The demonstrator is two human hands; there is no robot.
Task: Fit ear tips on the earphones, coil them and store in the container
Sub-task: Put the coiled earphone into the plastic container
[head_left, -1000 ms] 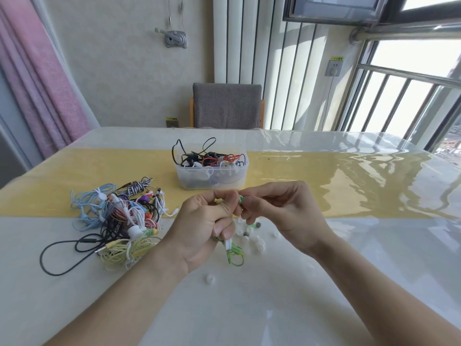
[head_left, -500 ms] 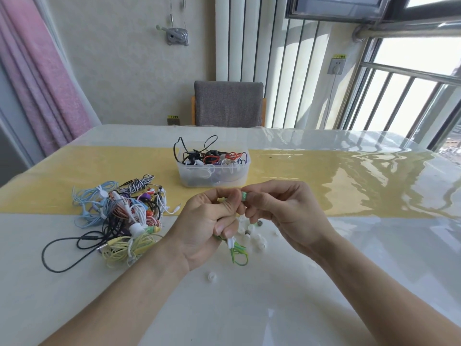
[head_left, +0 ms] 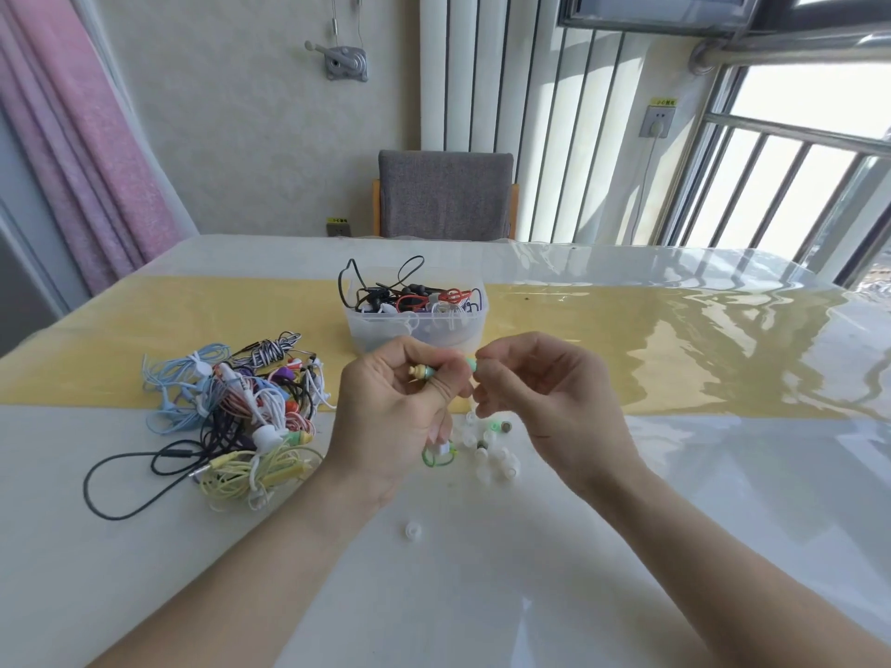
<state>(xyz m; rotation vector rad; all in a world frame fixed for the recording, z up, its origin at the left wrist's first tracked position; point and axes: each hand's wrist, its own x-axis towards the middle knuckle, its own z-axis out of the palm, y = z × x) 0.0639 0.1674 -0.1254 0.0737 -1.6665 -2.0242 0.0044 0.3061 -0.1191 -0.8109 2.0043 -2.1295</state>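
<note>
My left hand (head_left: 390, 417) grips a pair of green earphones; one earbud (head_left: 420, 372) shows between its fingers and a loop of green cable (head_left: 436, 458) hangs below the palm. My right hand (head_left: 545, 402) pinches the other green earbud (head_left: 470, 364) at its fingertips, close to the left thumb. Loose white ear tips (head_left: 492, 455) lie on the table just under both hands, and a single tip (head_left: 412, 530) lies nearer me. A clear plastic container (head_left: 414, 330) holding coiled earphones stands behind my hands.
A tangled pile of earphones (head_left: 236, 407) in blue, white, red, yellow and black lies to the left. The table has a glossy cover with a yellow runner (head_left: 627, 349). A grey chair (head_left: 446, 195) stands at the far edge.
Both hands have risen slightly and drawn a little apart; one earbud now shows in the left hand's fingers. The grips are unchanged.
</note>
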